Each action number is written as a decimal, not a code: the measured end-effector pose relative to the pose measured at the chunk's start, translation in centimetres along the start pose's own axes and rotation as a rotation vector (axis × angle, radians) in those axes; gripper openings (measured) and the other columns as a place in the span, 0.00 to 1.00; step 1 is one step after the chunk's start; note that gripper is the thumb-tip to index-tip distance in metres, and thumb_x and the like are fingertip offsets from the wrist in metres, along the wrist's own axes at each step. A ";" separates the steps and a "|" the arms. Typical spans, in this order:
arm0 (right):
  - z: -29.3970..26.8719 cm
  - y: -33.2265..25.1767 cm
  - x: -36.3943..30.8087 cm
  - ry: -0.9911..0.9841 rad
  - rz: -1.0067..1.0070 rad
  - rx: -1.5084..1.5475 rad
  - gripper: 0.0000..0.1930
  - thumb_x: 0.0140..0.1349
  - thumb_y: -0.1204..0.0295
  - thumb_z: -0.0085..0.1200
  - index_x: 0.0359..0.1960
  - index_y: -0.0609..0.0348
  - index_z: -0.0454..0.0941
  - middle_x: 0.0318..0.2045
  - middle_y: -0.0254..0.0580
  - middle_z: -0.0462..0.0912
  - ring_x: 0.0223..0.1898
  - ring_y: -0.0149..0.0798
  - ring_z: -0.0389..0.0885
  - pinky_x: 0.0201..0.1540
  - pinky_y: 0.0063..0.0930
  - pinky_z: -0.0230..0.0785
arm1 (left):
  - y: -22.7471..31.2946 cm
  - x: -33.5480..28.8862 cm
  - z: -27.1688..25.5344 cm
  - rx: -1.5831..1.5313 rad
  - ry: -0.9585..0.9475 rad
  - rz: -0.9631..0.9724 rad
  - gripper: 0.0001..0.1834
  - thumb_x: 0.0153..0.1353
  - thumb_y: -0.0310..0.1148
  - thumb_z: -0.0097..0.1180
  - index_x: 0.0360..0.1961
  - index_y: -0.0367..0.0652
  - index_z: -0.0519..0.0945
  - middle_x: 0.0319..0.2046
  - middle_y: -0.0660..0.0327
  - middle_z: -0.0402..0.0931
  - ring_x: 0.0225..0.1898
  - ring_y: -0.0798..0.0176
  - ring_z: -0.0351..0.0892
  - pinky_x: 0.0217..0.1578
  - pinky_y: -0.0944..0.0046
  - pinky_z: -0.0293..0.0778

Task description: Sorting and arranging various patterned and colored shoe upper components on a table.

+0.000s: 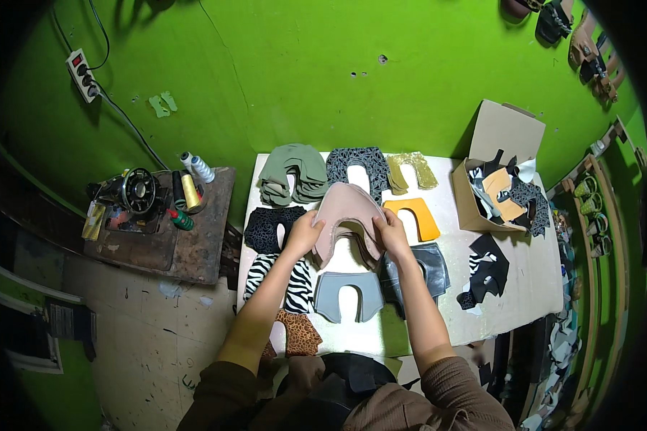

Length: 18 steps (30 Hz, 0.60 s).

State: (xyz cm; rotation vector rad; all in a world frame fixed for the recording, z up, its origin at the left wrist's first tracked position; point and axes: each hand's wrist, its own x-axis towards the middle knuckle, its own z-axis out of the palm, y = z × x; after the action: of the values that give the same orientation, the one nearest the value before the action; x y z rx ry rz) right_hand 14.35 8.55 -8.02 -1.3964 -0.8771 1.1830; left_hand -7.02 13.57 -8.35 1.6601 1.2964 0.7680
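Note:
Between my two hands is a stack of dusty-pink U-shaped shoe upper pieces (348, 205), its curved end toward the wall. My left hand (305, 235) grips its left leg and my right hand (390, 233) its right leg. Around it on the white table (474, 302) lie more U-shaped piles: green (309, 164), black patterned (357, 159), gold (413, 171), orange-yellow (423, 217) and grey (349, 287). Zebra-striped pieces (298, 284) and leopard-print pieces (300, 332) are partly behind my left arm. Shiny black pieces (431, 266) lie partly under my right forearm.
An open cardboard box (474, 205) full of scraps stands at the table's right, with black scraps (489, 269) before it. On the left, a sewing machine (133, 197) and thread spools (190, 190) sit on a worn wooden stand (201, 244). A power strip (83, 75) hangs on the green wall.

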 end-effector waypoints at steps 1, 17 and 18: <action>0.5 0.4 0.0 0.030 -0.048 -0.095 0.14 0.60 0.72 0.46 0.45 0.68 0.70 0.34 0.44 0.77 0.35 0.32 0.74 0.41 0.22 0.65 | -1.1 0.1 0.2 0.048 0.038 0.006 0.18 0.54 0.33 0.53 0.42 0.30 0.72 0.34 0.45 0.76 0.37 0.52 0.77 0.39 0.62 0.70; 0.5 1.9 -7.1 0.116 -0.423 -0.516 0.13 0.57 0.78 0.41 0.43 0.64 0.72 0.49 0.53 0.68 0.52 0.51 0.66 0.54 0.33 0.58 | 2.0 -6.8 3.4 0.288 0.144 0.273 0.20 0.56 0.28 0.43 0.52 0.38 0.65 0.54 0.49 0.63 0.54 0.48 0.64 0.53 0.59 0.62; 0.6 2.2 -8.0 0.102 -0.421 -0.500 0.12 0.57 0.78 0.41 0.42 0.63 0.73 0.48 0.52 0.69 0.51 0.50 0.67 0.53 0.32 0.59 | 1.8 -7.6 4.0 0.283 0.117 0.288 0.20 0.56 0.28 0.43 0.52 0.38 0.66 0.53 0.50 0.64 0.53 0.48 0.65 0.52 0.58 0.63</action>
State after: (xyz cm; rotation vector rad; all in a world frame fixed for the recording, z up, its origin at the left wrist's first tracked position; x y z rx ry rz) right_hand 11.67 0.66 -8.59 -1.5423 -1.3755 0.5858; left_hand -4.81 5.03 -8.16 2.0880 1.3091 0.8928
